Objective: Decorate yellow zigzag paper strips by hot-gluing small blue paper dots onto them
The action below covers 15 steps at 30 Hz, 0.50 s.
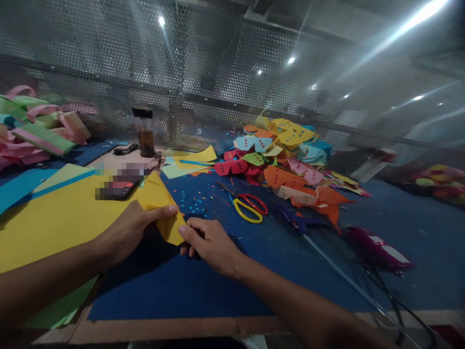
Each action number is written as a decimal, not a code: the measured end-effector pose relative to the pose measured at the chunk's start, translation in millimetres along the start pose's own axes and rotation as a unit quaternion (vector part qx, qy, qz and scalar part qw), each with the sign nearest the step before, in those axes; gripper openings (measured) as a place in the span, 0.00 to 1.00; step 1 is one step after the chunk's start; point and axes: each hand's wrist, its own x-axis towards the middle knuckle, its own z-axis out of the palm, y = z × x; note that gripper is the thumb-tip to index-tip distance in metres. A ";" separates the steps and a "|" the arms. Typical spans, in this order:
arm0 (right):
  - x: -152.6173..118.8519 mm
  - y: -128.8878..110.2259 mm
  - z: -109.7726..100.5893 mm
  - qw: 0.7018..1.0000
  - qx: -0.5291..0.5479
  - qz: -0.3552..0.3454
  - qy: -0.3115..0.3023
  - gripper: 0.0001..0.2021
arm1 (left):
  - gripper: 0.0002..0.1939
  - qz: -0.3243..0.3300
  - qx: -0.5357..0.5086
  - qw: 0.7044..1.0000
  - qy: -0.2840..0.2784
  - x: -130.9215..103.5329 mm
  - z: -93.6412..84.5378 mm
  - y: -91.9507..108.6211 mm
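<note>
A folded piece of yellow paper (167,224) is held between my two hands above the blue table cover. My left hand (132,225) pinches it near its middle, thumb on top and the other fingers hidden behind it. At its lower right corner, my right hand (205,240) grips the edge between thumb and curled fingers. Large yellow sheets (69,206) lie flat to the left, beneath a dark phone (121,186). Scissors (250,206) with one red and one yellow handle rest right of the paper, beside scattered small paper bits (194,203).
Behind the scissors rises a heap of folded, dotted paper shapes (290,133). A glue gun (294,218) with a clear glue stick and a purple device (379,249) with a cord lie right. A lidded jar (144,133) stands at the back; pink and green paper pieces (43,131) pile up far left.
</note>
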 end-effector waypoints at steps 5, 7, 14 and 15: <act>-0.7 -0.1 0.7 1.000 0.011 0.006 -0.003 0.15 | 0.16 0.003 0.032 0.999 -0.042 -1.8 1.6 -0.7; -0.6 -0.5 0.4 1.000 0.013 0.006 0.002 0.16 | 0.16 0.008 0.040 0.997 -0.063 -1.6 1.7 -1.6; 1.1 2.2 0.1 1.000 0.029 0.004 -0.010 0.17 | 0.12 0.026 0.055 0.995 -0.073 1.5 -3.2 -8.8; 1.4 2.9 0.2 1.000 0.027 0.005 -0.012 0.17 | 0.12 0.026 0.066 0.995 -0.070 1.5 -3.8 -9.3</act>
